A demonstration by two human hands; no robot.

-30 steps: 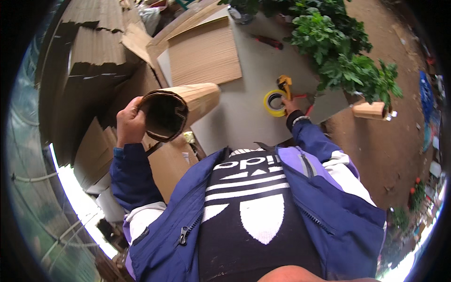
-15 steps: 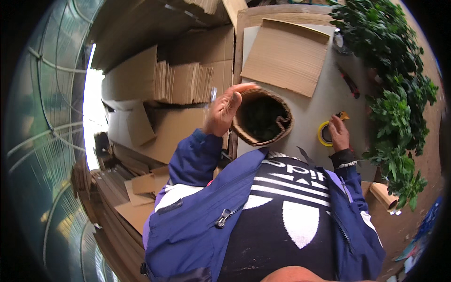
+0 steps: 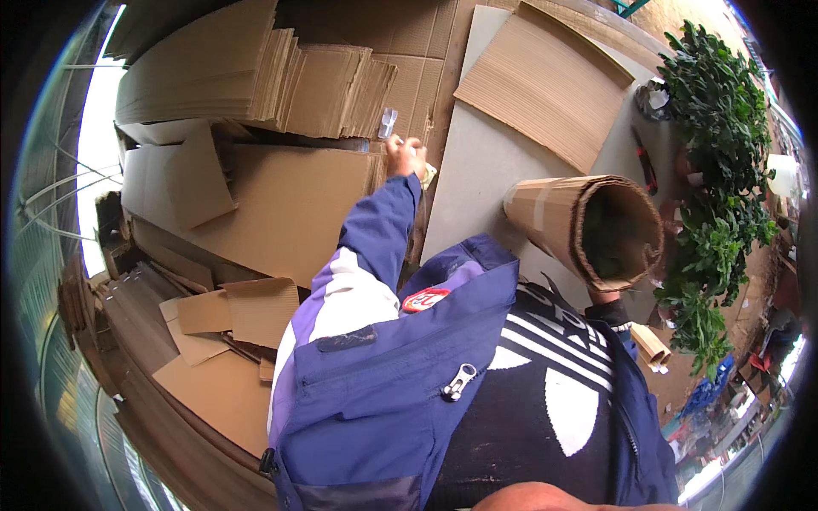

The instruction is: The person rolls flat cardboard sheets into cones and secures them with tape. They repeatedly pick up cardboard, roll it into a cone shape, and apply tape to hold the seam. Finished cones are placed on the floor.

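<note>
Just left of the grey board [image 3: 452, 170], the left hand [image 3: 406, 157] curls; whether around anything, I cannot tell. On the board: one sheet [image 3: 550, 85]. Over the board: one large tube [image 3: 550, 213], the right hand [image 3: 606, 297] mostly hidden behind, its grip untellable. On the board's right: one tool [image 3: 645, 162].

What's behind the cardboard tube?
Around the cardboard tube, the grey board shows, and a bit of the right hand peeks out below the rim. The hand's fingers, and anything they touch, are covered.
</note>
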